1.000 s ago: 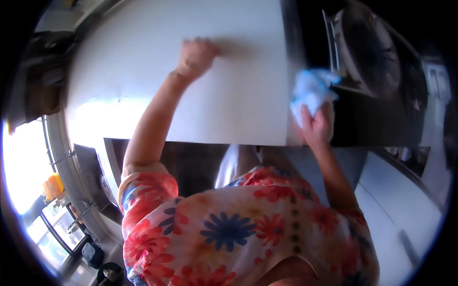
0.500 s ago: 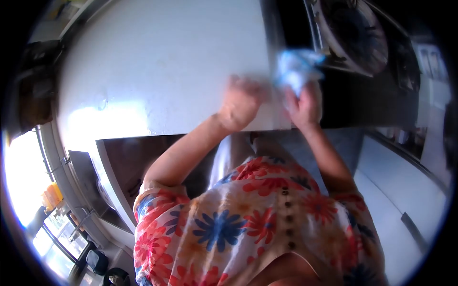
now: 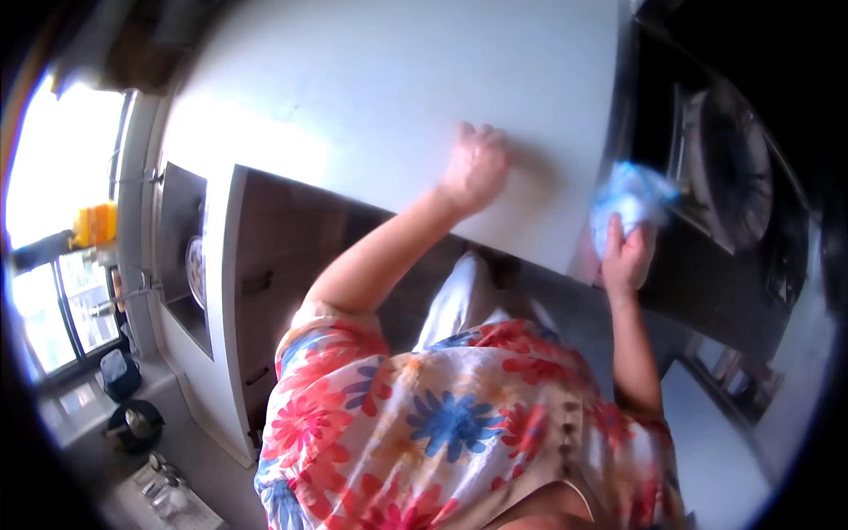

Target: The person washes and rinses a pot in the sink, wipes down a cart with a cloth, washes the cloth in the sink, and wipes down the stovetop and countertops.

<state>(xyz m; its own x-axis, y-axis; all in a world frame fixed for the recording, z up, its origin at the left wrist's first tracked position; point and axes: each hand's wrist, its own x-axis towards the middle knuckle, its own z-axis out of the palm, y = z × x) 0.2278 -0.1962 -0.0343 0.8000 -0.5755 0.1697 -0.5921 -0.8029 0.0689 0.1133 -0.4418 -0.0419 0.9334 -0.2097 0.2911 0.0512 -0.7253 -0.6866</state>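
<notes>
My right hand (image 3: pixel 628 256) grips a crumpled white-and-blue cloth (image 3: pixel 629 199), slightly blurred, at the right edge of the white countertop (image 3: pixel 380 97), beside the black stove area. The thumb lies over the front of the cloth; part of the hand's grip is hidden by it. Over the countertop, my left hand (image 3: pixel 480 168) is curled into a loose fist, with a soft shadow on the surface to its right. Nothing shows in its fingers.
A round burner or pan (image 3: pixel 729 168) sits on the dark stove at the right. Open shelving (image 3: pixel 283 221) lies under the counter's front edge. At the left are a bright window (image 3: pixel 62 159), a yellow-orange item (image 3: pixel 94 224) and a dark container (image 3: pixel 119 374).
The view has turned, so the counter appears tilted and shifted right. My right hand with the cloth is nearer the counter's front corner. My left hand stays curled, farther from the cloth.
</notes>
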